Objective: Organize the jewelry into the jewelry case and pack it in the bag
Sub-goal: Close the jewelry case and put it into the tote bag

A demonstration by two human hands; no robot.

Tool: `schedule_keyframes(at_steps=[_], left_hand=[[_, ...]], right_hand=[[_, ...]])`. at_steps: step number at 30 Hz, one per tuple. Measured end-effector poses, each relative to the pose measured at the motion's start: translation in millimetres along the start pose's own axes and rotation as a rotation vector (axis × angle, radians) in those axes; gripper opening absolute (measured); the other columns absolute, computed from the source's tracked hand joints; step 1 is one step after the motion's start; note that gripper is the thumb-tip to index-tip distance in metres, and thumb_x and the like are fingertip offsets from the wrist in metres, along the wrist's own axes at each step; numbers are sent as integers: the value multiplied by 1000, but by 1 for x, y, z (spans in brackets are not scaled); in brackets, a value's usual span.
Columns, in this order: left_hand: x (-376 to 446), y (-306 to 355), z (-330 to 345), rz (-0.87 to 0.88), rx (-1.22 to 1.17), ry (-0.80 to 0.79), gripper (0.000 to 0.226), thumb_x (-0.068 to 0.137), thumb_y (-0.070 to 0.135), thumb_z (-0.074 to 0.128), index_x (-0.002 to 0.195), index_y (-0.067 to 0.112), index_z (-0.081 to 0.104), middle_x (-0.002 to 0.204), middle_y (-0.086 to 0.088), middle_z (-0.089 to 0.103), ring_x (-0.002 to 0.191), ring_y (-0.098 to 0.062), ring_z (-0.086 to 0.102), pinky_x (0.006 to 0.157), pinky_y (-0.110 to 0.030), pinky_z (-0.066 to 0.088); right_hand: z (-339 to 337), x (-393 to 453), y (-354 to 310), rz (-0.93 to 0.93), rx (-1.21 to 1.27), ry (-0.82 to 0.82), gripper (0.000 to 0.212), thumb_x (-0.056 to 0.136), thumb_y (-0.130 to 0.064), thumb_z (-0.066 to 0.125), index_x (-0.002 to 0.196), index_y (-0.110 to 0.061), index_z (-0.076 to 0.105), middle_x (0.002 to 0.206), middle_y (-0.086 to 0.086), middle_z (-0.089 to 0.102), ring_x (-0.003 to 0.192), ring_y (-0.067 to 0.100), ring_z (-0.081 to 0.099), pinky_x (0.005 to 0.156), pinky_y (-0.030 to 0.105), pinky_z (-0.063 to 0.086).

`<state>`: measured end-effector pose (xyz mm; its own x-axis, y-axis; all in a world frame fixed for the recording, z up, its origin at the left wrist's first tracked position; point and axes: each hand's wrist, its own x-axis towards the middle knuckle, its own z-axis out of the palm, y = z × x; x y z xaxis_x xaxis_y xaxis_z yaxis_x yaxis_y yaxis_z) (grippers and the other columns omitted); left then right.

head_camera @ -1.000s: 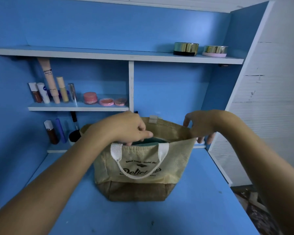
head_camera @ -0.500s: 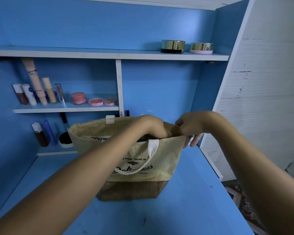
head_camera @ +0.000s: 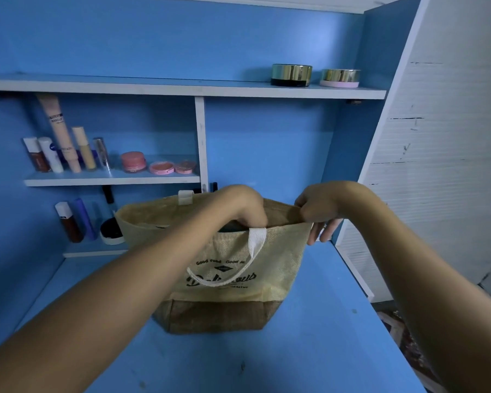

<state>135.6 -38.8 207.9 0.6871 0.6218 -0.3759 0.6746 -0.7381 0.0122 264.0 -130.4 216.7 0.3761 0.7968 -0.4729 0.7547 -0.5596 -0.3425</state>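
Observation:
A beige woven tote bag [head_camera: 281,262] with a brown base and black lettering stands on the blue desk [head_camera: 309,350]. My left hand [head_camera: 244,208] reaches down into the bag's mouth with its fingers curled over a dark teal object [head_camera: 231,226], probably the jewelry case, of which only a sliver shows. My right hand [head_camera: 319,212] pinches the bag's right rim and holds it open. One white handle [head_camera: 253,256] hangs down the bag's front.
Cosmetic tubes and bottles [head_camera: 60,151] and pink compacts [head_camera: 148,163] sit on the small left shelf. Two gold-lidded jars [head_camera: 291,75] stand on the top shelf. More bottles [head_camera: 74,222] and a black pot [head_camera: 111,232] stand behind the bag. The desk's right edge meets a white wall.
My left hand has gone from the bag's left side to deeper inside its mouth near the right. The right hand has closed its pinch on the rim. The view shifted.

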Motion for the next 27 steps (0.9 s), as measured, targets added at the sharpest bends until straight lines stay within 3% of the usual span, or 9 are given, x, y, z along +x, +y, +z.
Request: schedule_keyframes(at_steps=[4,9,12,15,18,20,23,25,27], left_hand=[[-20,-47,-6,-122,22,-12,23,90,34,61,90,12,66,93,0,63,80,-18,61,70,-30,50],[-46,-114,-8,-321,36,71,35,91,37,61,114,11,63,88,2,54,86,-18,56,74,-30,46],[-59,-149,-9,-413,61,105,40,79,49,71,96,14,64,87,1,60,82,-19,60,74,-30,49],[-69,-173,-2,-500,65,170,41,77,50,72,73,15,52,76,1,53,75,-20,57,71,-30,48],[-75,-182,13,-499,23,281,32,82,45,66,80,13,67,79,-2,60,74,-20,59,72,-31,53],[-77,-185,24,-479,-167,436,26,85,40,67,85,13,71,88,-5,65,82,-23,62,72,-31,53],[-79,-193,43,-456,-690,619,25,84,43,73,89,19,66,96,0,65,86,-20,65,77,-34,57],[-79,-198,56,-427,-1023,592,29,83,43,75,99,21,64,103,1,63,91,-18,66,72,-34,59],[-76,-200,68,-377,-1222,534,26,88,36,71,104,18,64,106,-3,67,95,-17,66,72,-33,57]], right_hand=[[0,1,7,5,33,5,27,95,-4,43,110,-7,66,92,8,78,81,16,76,71,30,62],[0,2,12,-2,92,30,22,96,-9,48,105,-8,68,85,4,78,81,15,76,70,29,61],[3,1,14,-17,140,53,19,95,-11,52,103,-6,69,79,1,78,80,15,76,73,30,62],[5,-1,14,-37,189,64,14,93,-14,60,102,-8,69,77,-2,77,79,12,76,68,28,61],[10,1,18,-104,257,133,10,93,-18,63,99,-14,70,83,1,76,78,12,74,68,32,62],[17,3,27,-212,347,206,11,94,-25,65,97,-16,71,90,5,73,78,15,70,75,38,63],[33,1,49,-376,606,200,37,92,-47,63,101,-12,72,99,12,70,97,32,68,91,45,59],[47,-2,62,-454,737,145,36,89,-47,64,109,-18,72,116,14,68,113,32,64,100,48,53],[60,-4,71,-515,790,150,30,88,-32,70,117,-25,70,124,17,65,118,25,64,104,49,50]])
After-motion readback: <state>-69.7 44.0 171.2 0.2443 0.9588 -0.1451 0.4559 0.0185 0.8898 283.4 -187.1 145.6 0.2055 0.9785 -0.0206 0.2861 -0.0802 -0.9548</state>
